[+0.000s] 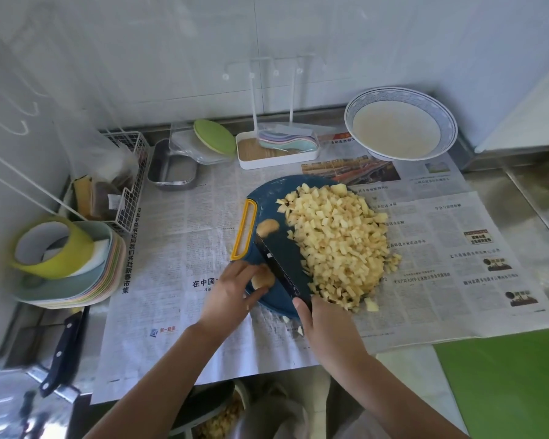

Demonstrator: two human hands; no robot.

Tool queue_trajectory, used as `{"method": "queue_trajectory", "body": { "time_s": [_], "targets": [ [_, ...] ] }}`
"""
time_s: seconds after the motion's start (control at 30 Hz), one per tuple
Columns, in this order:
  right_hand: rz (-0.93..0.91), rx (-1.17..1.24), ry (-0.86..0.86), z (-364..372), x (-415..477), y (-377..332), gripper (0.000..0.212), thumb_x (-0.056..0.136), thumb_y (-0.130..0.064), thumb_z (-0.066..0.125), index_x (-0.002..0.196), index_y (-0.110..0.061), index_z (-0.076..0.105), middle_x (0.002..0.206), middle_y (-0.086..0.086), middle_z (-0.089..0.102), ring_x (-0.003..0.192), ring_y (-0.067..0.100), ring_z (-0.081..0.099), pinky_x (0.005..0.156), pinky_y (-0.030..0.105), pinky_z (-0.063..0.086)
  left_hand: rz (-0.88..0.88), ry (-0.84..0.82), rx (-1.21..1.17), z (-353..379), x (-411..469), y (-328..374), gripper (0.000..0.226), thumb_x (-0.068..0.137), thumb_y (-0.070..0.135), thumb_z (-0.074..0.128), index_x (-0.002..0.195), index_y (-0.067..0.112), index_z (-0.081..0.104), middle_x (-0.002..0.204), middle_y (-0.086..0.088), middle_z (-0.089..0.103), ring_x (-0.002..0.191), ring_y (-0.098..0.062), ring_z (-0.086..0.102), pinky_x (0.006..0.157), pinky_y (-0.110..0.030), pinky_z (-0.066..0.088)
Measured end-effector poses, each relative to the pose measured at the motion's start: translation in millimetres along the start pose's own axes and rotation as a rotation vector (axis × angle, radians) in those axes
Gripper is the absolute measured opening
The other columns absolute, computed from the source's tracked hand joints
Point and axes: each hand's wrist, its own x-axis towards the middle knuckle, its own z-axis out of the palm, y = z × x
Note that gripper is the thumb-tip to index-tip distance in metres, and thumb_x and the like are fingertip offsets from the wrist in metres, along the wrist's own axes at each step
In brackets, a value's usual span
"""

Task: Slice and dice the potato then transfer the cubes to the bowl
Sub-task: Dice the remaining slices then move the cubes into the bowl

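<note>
A blue cutting board [268, 191] with a yellow handle lies on newspaper. A big heap of potato cubes [336, 239] covers its right half. My left hand [232, 291] holds a peeled potato piece [262, 278] on the board's near left. My right hand [322, 324] grips a black knife [279, 264], whose blade lies along the potato piece. A second potato piece [268, 227] sits by the yellow handle. A white bowl with a blue rim [400, 122] stands at the back right, apart from the board.
Stacked plates with a tape roll [54, 245] sit at the left. Another dark-handled knife [65, 350] lies at the near left counter edge. A wire rack [124, 185], a metal tin [171, 167] and a white tray [276, 150] line the back. Several stray cubes lie near the board's front edge.
</note>
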Motion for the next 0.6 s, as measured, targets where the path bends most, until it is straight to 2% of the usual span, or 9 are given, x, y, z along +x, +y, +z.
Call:
{"method": "queue_trajectory", "body": {
  "time_s": [0.1,0.2,0.27,0.37,0.5,0.6],
  "targets": [
    [0.006,-0.029,-0.018,-1,-3,-2,0.037,0.102,-0.049,0.021,0.088,-0.023,0.042,0.062,-0.012,0.037,0.051,0.002,0.036,0.045,0.018,0.031,0.045,0.028,-0.011,4,-2,1,0.034,0.072,0.007,0.082,0.103,0.009,0.069,0.105,-0.002,0.065,0.096,-0.011,0.056,0.084,-0.016,0.046],
    [-0.008,-0.056,-0.029,0,-7,-6,0.040,0.102,-0.049,0.020,0.095,-0.020,0.047,0.069,-0.009,0.045,0.058,0.007,0.044,0.049,0.019,0.031,0.046,0.036,-0.032,7,-3,-1,0.027,0.075,0.005,0.079,0.099,0.011,0.068,0.101,-0.001,0.065,0.091,-0.010,0.057,0.081,-0.015,0.046],
    [-0.016,-0.094,-0.038,1,-9,-8,0.041,0.102,-0.048,0.018,0.102,-0.019,0.047,0.072,-0.008,0.046,0.064,0.011,0.047,0.047,0.020,0.029,0.035,0.038,-0.037,7,-4,-1,0.020,0.080,0.010,0.074,0.099,0.011,0.068,0.099,-0.001,0.064,0.089,-0.010,0.056,0.080,-0.012,0.044],
    [0.006,-0.068,-0.098,3,-9,-12,0.039,0.103,-0.048,0.019,0.105,-0.019,0.044,0.066,-0.009,0.041,0.056,0.010,0.041,0.045,0.020,0.027,0.040,0.034,-0.027,7,-4,0,0.019,0.084,0.022,0.061,0.094,0.008,0.068,0.093,-0.002,0.063,0.084,-0.008,0.053,0.076,-0.009,0.041],
    [0.030,-0.053,-0.153,3,-7,-19,0.036,0.103,-0.046,0.019,0.108,-0.019,0.042,0.063,-0.009,0.035,0.051,0.004,0.031,0.044,0.020,0.024,0.028,0.026,-0.027,9,-3,-3,0.009,0.075,0.009,0.070,0.081,0.006,0.064,0.082,-0.003,0.060,0.076,-0.007,0.048,0.070,-0.008,0.039],
    [0.052,-0.035,-0.164,7,-2,-25,0.027,0.104,-0.045,0.021,0.099,-0.022,0.034,0.062,-0.009,0.033,0.054,0.010,0.037,0.045,0.019,0.024,0.034,0.026,-0.032,10,-3,-5,0.016,0.070,0.001,0.075,0.076,0.005,0.062,0.077,-0.003,0.058,0.072,-0.004,0.043,0.070,0.001,0.033]
  ]
}}
